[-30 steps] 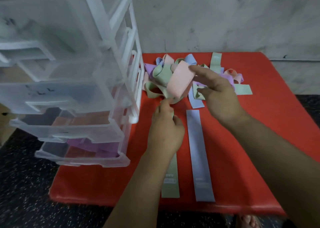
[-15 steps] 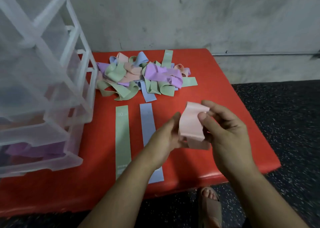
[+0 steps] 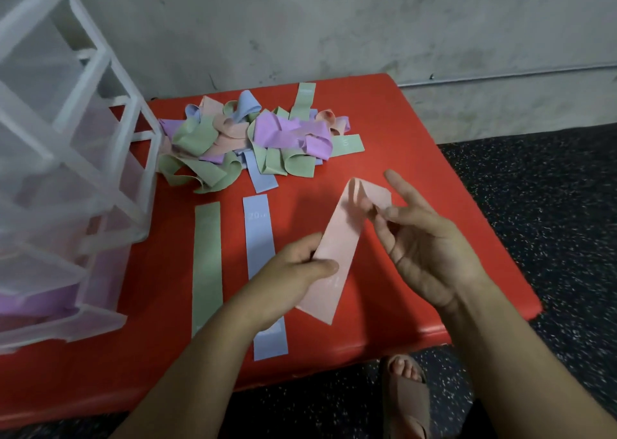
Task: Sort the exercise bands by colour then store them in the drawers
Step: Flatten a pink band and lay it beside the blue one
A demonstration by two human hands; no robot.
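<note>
A pink exercise band [image 3: 337, 241] is stretched out above the red table [image 3: 434, 205]. My left hand [image 3: 293, 271] pinches its lower part between thumb and fingers. My right hand [image 3: 417, 238] holds its folded upper end with the fingertips, the other fingers spread. A green band [image 3: 207, 265] and a blue band [image 3: 260, 238] lie flat side by side to the left. A tangled pile of green, purple, pink and blue bands [image 3: 253, 141] sits at the table's back. The clear plastic drawer unit [image 3: 66, 178] stands at the left, with purple bands in its lowest drawer.
A grey concrete wall rises behind the table. Dark speckled floor surrounds it on the right and front. A sandalled foot [image 3: 405, 398] shows below the table's front edge.
The pink band came out of the pile toward me, and both hands have now pulled it from a folded loop into a long strip. The view shifted right.
</note>
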